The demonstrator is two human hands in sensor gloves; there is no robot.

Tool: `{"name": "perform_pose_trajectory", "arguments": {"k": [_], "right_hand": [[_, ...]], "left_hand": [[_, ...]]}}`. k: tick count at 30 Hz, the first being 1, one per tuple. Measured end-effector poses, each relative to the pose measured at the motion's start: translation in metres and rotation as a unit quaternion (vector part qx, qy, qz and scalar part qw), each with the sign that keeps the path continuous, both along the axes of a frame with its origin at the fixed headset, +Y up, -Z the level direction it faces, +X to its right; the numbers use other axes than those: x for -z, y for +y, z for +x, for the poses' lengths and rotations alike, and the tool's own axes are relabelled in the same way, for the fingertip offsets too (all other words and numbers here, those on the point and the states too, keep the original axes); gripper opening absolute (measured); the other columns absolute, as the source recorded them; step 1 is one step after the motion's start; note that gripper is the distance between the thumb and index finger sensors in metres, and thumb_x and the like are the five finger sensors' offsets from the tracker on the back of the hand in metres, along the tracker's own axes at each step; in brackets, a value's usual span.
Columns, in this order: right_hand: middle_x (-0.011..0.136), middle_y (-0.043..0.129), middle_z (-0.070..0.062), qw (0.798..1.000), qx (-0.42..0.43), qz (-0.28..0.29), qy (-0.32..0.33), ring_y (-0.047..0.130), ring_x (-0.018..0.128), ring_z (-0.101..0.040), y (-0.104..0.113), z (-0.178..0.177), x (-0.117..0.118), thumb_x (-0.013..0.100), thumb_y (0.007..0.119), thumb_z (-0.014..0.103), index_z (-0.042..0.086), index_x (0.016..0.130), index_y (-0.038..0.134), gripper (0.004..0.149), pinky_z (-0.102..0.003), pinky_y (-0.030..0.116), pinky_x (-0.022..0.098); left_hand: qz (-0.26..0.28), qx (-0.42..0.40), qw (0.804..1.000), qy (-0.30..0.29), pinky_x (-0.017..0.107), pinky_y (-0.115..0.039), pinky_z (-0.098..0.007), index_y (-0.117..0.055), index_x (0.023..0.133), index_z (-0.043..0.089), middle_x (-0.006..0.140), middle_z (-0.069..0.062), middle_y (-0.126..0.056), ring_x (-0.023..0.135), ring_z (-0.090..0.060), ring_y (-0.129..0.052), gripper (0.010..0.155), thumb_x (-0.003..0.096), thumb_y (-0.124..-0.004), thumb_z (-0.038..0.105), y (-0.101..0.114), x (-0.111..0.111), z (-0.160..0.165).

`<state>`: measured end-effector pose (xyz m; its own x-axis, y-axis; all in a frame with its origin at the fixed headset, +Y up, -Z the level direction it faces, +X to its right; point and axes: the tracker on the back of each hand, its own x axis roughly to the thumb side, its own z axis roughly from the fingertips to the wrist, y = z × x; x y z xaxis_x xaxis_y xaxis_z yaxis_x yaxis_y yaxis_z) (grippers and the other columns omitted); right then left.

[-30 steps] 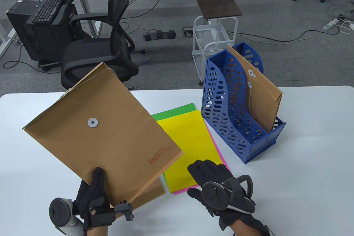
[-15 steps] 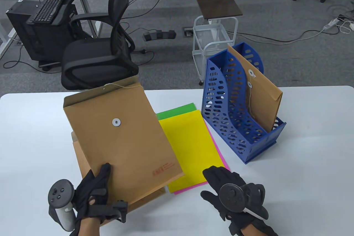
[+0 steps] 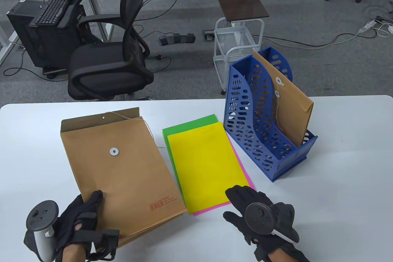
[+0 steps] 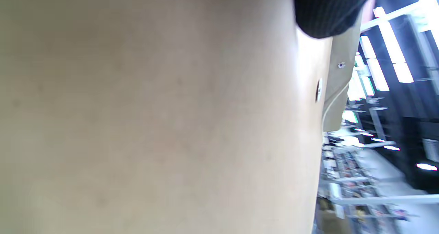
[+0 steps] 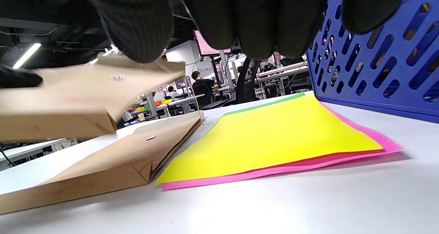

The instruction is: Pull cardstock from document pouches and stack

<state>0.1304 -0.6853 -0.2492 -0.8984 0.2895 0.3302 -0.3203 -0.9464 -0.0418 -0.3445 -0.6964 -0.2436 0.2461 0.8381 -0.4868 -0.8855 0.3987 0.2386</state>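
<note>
My left hand [image 3: 87, 209] grips the near left corner of a brown document pouch [image 3: 122, 170], thumb on top. The pouch lies almost flat, slightly above a second pouch [image 3: 144, 232] on the table; the right wrist view shows the held pouch [image 5: 68, 100] over the lower one [image 5: 103, 165]. The left wrist view is filled by the pouch [image 4: 154, 107]. A cardstock stack lies beside it: yellow [image 3: 202, 163] on top, green [image 3: 187, 125] and pink [image 3: 244, 179] beneath. My right hand [image 3: 238, 203] hovers open and empty at the stack's near right corner.
A blue file rack [image 3: 261, 139] stands right of the stack and holds another brown pouch [image 3: 290, 105] upright. It also shows in the right wrist view [image 5: 377, 55]. The white table [image 3: 337, 182] ends beyond the rack; an office chair [image 3: 122, 59] stands behind.
My left hand has lowered the pouch from a raised tilt to nearly flat and moved it left, uncovering the stack. My right hand drew back off the yellow sheet, then stayed.
</note>
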Motion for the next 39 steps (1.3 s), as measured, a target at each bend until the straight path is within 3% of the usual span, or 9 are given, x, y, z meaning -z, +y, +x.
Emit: {"name": "perform_pose_trajectory", "arguments": {"k": [4, 9, 14, 18, 22, 25, 30, 35, 39], "right_hand": [[0.105, 0.08, -0.01, 1.0, 0.002, -0.007, 0.0, 0.079, 0.094, -0.038, -0.002, 0.001, 0.0, 0.044, 0.084, 0.054, 0.02, 0.1, 0.075, 0.066, -0.064, 0.064, 0.064], [0.105, 0.08, -0.01, 1.0, 0.008, -0.014, -0.001, 0.079, 0.094, -0.038, -0.002, 0.003, 0.001, 0.044, 0.084, 0.054, 0.019, 0.1, 0.075, 0.066, -0.064, 0.065, 0.064], [0.106, 0.079, -0.01, 1.0, 0.006, -0.013, 0.0, 0.078, 0.094, -0.038, -0.002, 0.001, 0.002, 0.044, 0.084, 0.054, 0.019, 0.1, 0.074, 0.067, -0.064, 0.065, 0.064], [0.111, 0.072, -0.01, 1.0, 0.007, -0.017, -0.001, 0.076, 0.096, -0.039, -0.006, 0.001, 0.003, 0.044, 0.084, 0.054, 0.02, 0.103, 0.069, 0.07, -0.064, 0.065, 0.064], [0.113, 0.068, -0.011, 0.999, 0.034, -0.028, -0.012, 0.074, 0.097, -0.04, -0.01, 0.006, 0.005, 0.044, 0.084, 0.054, 0.021, 0.106, 0.062, 0.074, -0.064, 0.064, 0.065], [0.115, 0.063, -0.011, 0.997, 0.061, -0.043, -0.021, 0.074, 0.097, -0.041, -0.012, 0.012, 0.008, 0.044, 0.084, 0.054, 0.02, 0.107, 0.061, 0.075, -0.065, 0.064, 0.064], [0.115, 0.061, -0.011, 0.994, 0.096, -0.043, -0.038, 0.076, 0.095, -0.041, -0.011, 0.023, 0.012, 0.044, 0.084, 0.054, 0.021, 0.109, 0.055, 0.079, -0.063, 0.066, 0.063], [0.116, 0.059, -0.011, 0.982, 0.159, -0.071, -0.072, 0.078, 0.094, -0.04, -0.009, 0.047, 0.02, 0.044, 0.084, 0.054, 0.022, 0.109, 0.054, 0.078, -0.063, 0.066, 0.063], [0.118, 0.051, -0.014, 0.936, 0.313, -0.069, -0.145, 0.08, 0.091, -0.042, -0.003, 0.093, 0.037, 0.045, 0.085, 0.054, 0.019, 0.111, 0.046, 0.084, -0.062, 0.068, 0.061]], "left_hand": [[-0.102, 0.104, 0.988, 0.045, 0.037, -0.095, -0.033, -0.079, 0.096, 0.025, 0.073, 0.003, -0.106, 0.042, -0.01, -0.113, 0.051, 0.0489, -0.077, 0.045, -0.032, 0.006, -0.001], [-0.184, 0.254, 0.948, 0.051, 0.077, -0.061, -0.052, -0.022, 0.113, 0.026, 0.121, -0.005, -0.041, 0.11, -0.025, -0.058, 0.085, 0.0492, -0.069, 0.057, -0.031, 0.008, -0.003], [-0.005, 0.242, 0.969, 0.043, 0.077, -0.06, -0.054, -0.045, 0.111, 0.031, 0.119, -0.005, -0.047, 0.109, -0.029, -0.06, 0.071, 0.0487, -0.069, 0.055, 0.004, 0.017, 0.016], [0.179, 0.226, 0.957, -0.043, 0.075, -0.066, -0.051, -0.06, 0.106, 0.034, 0.115, 0.001, -0.063, 0.106, -0.023, -0.072, 0.063, 0.0484, -0.068, 0.058, 0.042, 0.019, 0.068], [0.419, 0.203, 0.871, -0.158, 0.079, -0.064, -0.05, -0.065, 0.103, 0.039, 0.116, 0.007, -0.061, 0.109, -0.018, -0.068, 0.058, 0.0476, -0.068, 0.059, 0.055, 0.005, 0.134], [0.409, 0.322, 0.834, -0.182, 0.077, -0.066, -0.049, -0.067, 0.102, 0.039, 0.115, 0.007, -0.064, 0.107, -0.018, -0.071, 0.058, 0.0477, -0.068, 0.06, 0.026, 0.002, 0.155], [0.281, 0.266, 0.888, -0.248, 0.079, -0.061, -0.053, -0.064, 0.104, 0.038, 0.116, 0.004, -0.061, 0.109, -0.021, -0.068, 0.061, 0.0479, -0.069, 0.059, -0.015, 0.013, 0.152], [0.284, 0.281, 0.883, -0.246, 0.078, -0.063, -0.051, -0.066, 0.103, 0.039, 0.115, 0.005, -0.065, 0.107, -0.02, -0.071, 0.059, 0.0477, -0.068, 0.06, -0.013, 0.017, 0.151], [0.317, 0.224, 0.89, -0.242, 0.077, -0.065, -0.05, -0.065, 0.104, 0.037, 0.114, 0.003, -0.066, 0.106, -0.022, -0.072, 0.062, 0.0474, -0.068, 0.061, -0.003, 0.009, 0.154]]}}
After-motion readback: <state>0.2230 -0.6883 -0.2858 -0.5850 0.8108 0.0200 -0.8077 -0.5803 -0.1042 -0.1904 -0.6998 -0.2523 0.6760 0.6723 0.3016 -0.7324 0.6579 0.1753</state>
